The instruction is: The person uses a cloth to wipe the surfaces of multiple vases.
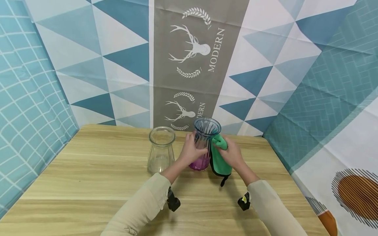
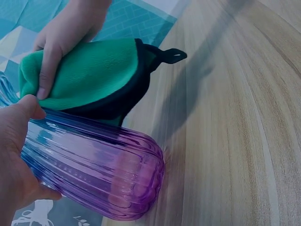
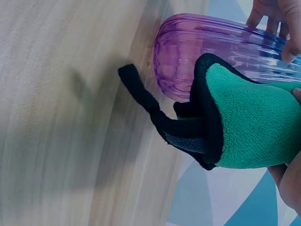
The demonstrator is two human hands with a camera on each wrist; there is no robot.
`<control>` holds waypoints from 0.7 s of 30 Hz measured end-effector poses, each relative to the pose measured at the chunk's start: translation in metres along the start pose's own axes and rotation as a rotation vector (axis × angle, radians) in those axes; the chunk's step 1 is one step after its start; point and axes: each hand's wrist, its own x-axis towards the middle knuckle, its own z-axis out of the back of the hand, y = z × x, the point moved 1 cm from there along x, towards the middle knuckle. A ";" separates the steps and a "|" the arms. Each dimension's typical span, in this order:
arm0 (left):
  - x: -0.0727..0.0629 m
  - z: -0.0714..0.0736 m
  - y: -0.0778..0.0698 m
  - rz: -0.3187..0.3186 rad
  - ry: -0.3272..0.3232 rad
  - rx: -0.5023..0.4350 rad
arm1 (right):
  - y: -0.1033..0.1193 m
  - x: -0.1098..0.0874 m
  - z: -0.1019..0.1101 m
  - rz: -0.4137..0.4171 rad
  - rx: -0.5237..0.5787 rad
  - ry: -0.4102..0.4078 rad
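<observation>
A ribbed glass vase, blue at its flared rim and fading to purple at the base, stands upright near the back of the table. My left hand grips its side, thumb and fingers on opposite sides of the glass in the left wrist view. On the vase's right, my right hand holds a green cloth with black edging and a hanging loop. The bunched top of the cloth lies against the vase just below the rim. Part of the vase is hidden behind the cloth in the right wrist view.
A clear glass vase stands to the left, close to my left forearm. The wooden table ends at a patterned wall covering behind. Black wrist devices, one left and one right, hang below my sleeves.
</observation>
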 end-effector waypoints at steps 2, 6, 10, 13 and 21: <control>0.000 0.001 -0.001 0.000 0.002 -0.001 | -0.001 -0.001 -0.001 -0.003 -0.014 0.021; -0.001 0.001 -0.002 0.005 0.008 -0.008 | -0.005 -0.005 -0.004 -0.044 -0.036 0.085; -0.001 0.002 -0.002 0.021 0.016 -0.009 | -0.011 -0.009 -0.008 -0.086 -0.050 0.152; -0.002 0.002 -0.003 0.021 0.015 -0.011 | -0.016 -0.011 -0.012 -0.085 -0.058 0.177; -0.002 0.002 -0.002 0.006 0.022 -0.011 | -0.024 -0.018 -0.019 -0.097 -0.095 0.221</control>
